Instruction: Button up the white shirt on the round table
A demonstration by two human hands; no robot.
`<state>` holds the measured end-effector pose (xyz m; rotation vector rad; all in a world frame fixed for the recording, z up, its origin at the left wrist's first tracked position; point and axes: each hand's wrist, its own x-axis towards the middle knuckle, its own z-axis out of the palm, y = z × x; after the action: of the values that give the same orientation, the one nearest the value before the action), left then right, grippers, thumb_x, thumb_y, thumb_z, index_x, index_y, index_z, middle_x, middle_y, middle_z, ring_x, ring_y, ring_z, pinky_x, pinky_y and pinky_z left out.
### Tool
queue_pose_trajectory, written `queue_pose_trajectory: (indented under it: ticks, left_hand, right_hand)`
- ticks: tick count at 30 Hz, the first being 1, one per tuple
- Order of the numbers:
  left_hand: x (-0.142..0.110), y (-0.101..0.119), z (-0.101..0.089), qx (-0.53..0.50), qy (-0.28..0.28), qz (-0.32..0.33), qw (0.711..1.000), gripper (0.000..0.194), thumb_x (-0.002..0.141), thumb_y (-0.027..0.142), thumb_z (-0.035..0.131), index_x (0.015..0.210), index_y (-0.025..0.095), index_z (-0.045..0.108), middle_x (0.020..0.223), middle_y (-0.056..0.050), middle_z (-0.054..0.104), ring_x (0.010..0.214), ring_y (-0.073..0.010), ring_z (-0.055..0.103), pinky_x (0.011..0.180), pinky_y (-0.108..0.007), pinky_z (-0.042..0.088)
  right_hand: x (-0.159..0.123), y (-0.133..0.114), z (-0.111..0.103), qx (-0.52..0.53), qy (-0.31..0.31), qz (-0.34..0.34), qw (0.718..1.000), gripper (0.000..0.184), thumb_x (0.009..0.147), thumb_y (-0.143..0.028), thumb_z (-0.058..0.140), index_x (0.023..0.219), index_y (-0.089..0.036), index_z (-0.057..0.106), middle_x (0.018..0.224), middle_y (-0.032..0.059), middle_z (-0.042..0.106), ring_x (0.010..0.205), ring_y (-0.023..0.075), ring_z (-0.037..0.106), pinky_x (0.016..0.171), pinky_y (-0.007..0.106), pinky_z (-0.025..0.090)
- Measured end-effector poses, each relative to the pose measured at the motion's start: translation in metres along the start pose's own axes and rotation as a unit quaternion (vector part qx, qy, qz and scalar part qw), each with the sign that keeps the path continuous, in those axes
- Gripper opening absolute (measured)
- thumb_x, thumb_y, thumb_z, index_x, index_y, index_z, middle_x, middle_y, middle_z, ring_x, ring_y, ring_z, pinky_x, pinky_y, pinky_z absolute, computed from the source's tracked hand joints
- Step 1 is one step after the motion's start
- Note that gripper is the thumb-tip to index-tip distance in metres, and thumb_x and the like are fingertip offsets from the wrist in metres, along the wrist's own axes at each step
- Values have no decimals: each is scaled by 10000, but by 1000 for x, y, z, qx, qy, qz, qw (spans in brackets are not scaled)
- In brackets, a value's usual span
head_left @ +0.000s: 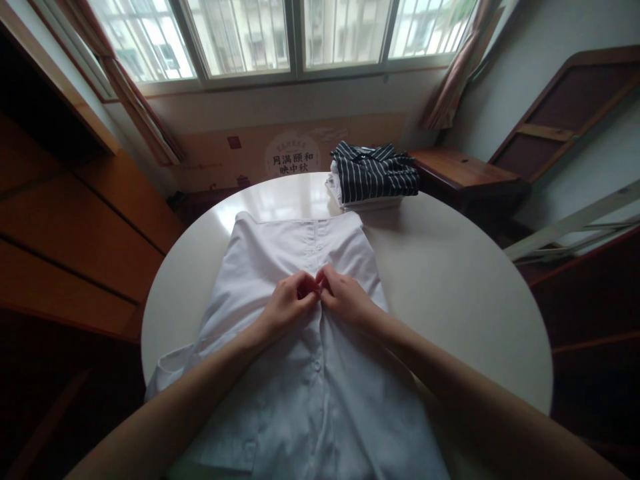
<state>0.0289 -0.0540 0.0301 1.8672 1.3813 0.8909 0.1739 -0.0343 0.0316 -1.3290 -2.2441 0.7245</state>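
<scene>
White shirt (300, 373) lengthwise, hem toward window; both hands' fingers (313, 288) pinching placket.

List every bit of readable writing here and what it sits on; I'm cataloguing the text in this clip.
"月满愿和 映中秋", in a pale round emblem on the cardboard panel leaning below the window.
The smaller print above it and the small red mark to its left are too blurred to read.
No writing shows on the white shirt or the striped shirt.

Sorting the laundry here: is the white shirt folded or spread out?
Spread out: the white shirt lies flat across the round table, both hands pinching its front placket.
</scene>
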Motion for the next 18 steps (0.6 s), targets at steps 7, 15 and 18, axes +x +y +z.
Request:
queue_pose_trajectory:
  ticks: [7, 15, 18]
  left_hand:
    - [-1, 0, 4, 29, 9, 8, 1000, 70, 724, 170, 471, 749, 155, 535, 687, 5, 583, 621, -100, 519, 593, -207, 409]
    - [-3, 3, 4, 76, 1, 21, 997, 68, 728, 180, 470, 772, 165, 519, 651, 17, 555, 576, -92, 492, 563, -204, 387]
    - [-3, 3, 3, 89, -5, 20, 996, 76, 725, 187, 469, 782, 167, 516, 656, 18, 553, 579, -95, 491, 567, -209, 387]
  right_hand:
    - [1, 2, 2, -7, 2, -4, 1000, 136, 736, -130, 392, 841, -171, 468, 769, 45, 589, 678, 144, 521, 613, 237, 341]
    - [1, 2, 1, -5, 1, 0, 1000, 119, 734, -129, 391, 824, -170, 458, 748, 37, 583, 673, 138, 519, 608, 231, 339]
    - [1, 1, 1, -5, 0, -2, 1000, 115, 734, -130, 393, 822, -170, 455, 749, 35, 581, 676, 138, 520, 609, 231, 339]
